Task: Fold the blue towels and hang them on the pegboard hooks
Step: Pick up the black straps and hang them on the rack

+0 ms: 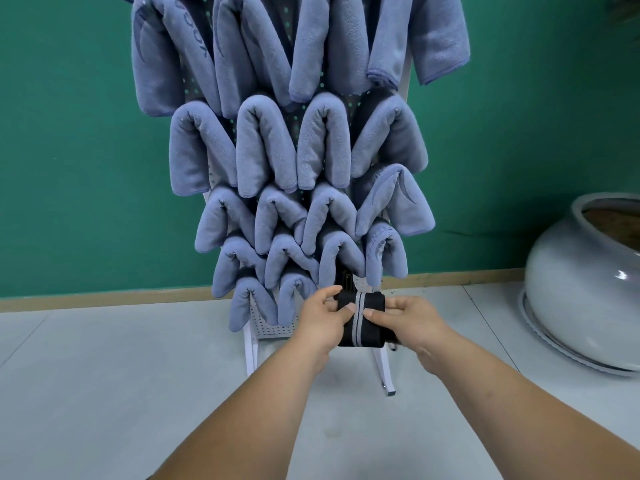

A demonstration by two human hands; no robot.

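Perforated white pegboard [273,329] nearly full: folded blue microfibre towels [266,147] draped over hooks, row after row. Left hand [320,322] and right hand [414,320] both pinch a folded black cloth with grey stripes [362,320] at the bottom row. Likely last item left.

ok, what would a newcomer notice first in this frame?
Folded blue towels draped in rows cover nearly the whole pegboard, centre frame. At its foot, the left hand and right hand grip a black cloth with a grey stripe. A big glossy white pot sits on the floor, far right.
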